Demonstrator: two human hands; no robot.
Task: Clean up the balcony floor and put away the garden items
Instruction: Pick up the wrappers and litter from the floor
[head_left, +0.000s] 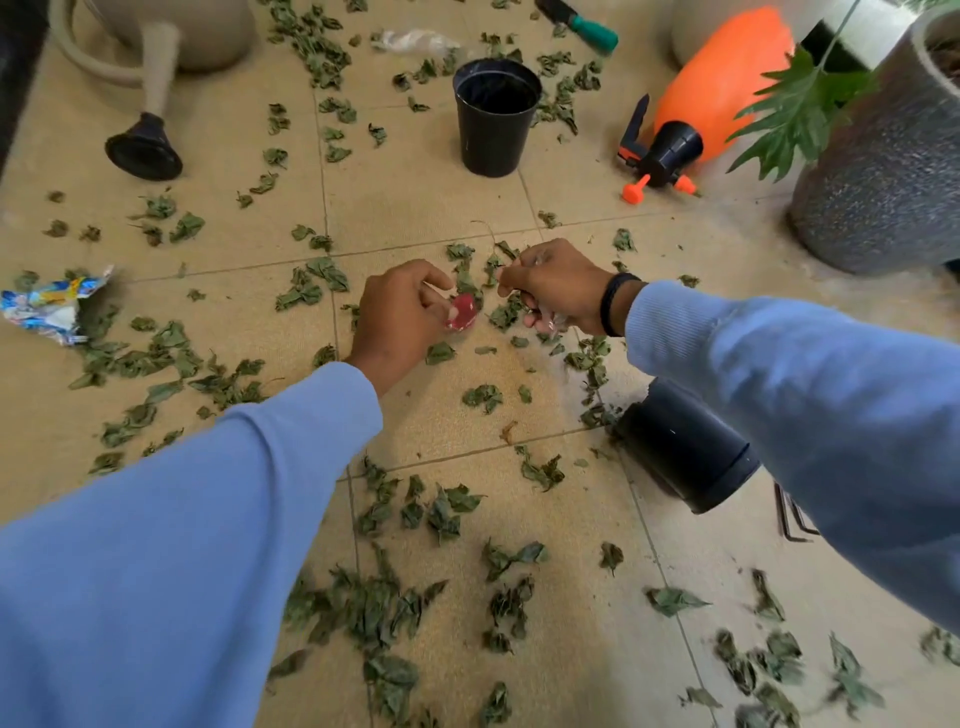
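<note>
- The floor (426, 208) fills the frame: tan tiles strewn with dry green leaves (363, 608), thickest at the bottom centre and middle left, thinner in the patch just below the hands.
- A grey planter (883, 171) stands at the right edge, an orange sprayer (717, 88) lies on its side at the upper right, and a beige watering can (156, 62) with a black rose sits at the upper left.
- A black pot (496, 117) stands upright at upper centre, mouth open, well apart from the hands and straight above them in the frame; no large object lies between, so I judge it the likely place to drop litter.
- A second black pot (685, 447) lies tipped over at the lower right, just under the right sleeve.
- A crumpled wrapper (49, 306) lies at the middle left edge; a green-handled tool (592, 28) lies at the top.
- The left hand (400, 317), centre frame, curls its fingers round a small red scrap (461, 313).
- The right hand (558, 286), just beside it, is curled with something thin and pale between the fingers; what it is cannot be told through the blur.
- Both hands are about equally near the upright pot; the right arm is nearer the tipped one.
</note>
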